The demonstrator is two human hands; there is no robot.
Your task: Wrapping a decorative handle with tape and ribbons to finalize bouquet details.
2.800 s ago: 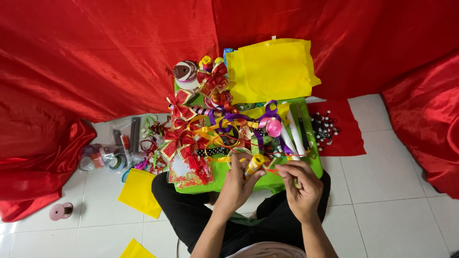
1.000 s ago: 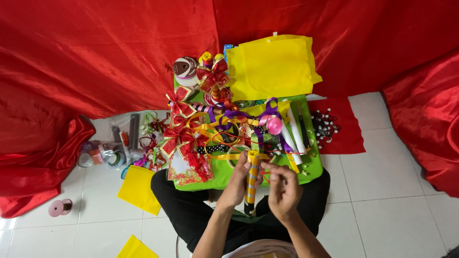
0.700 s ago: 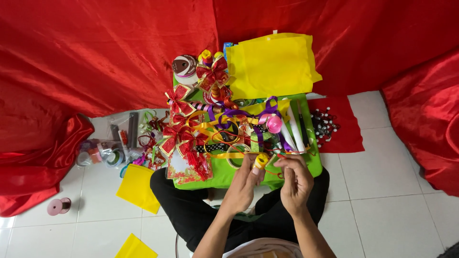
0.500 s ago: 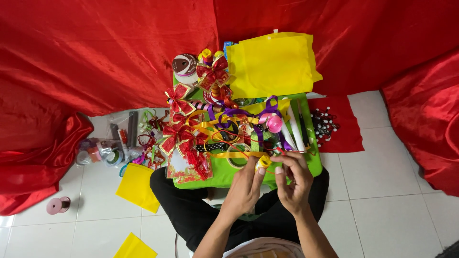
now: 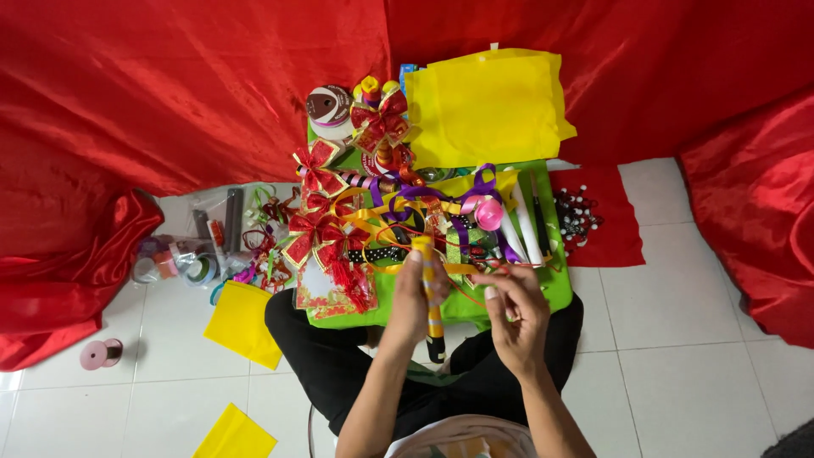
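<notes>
single head view, steeply down, near lap

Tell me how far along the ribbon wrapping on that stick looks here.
Done: the stick shows yellow spiral bands along most of its length, and finished red bows lie on the green board. In hand: left hand holds the stick, right hand pinches thin ribbon. Left: the dark lower end looks bare.

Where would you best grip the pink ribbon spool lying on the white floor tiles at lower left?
Probably by the narrow middle of the pink ribbon spool, pinched from above: it lies on its side on the white tiled floor, wider end discs left and right, nothing crowding it.
</notes>
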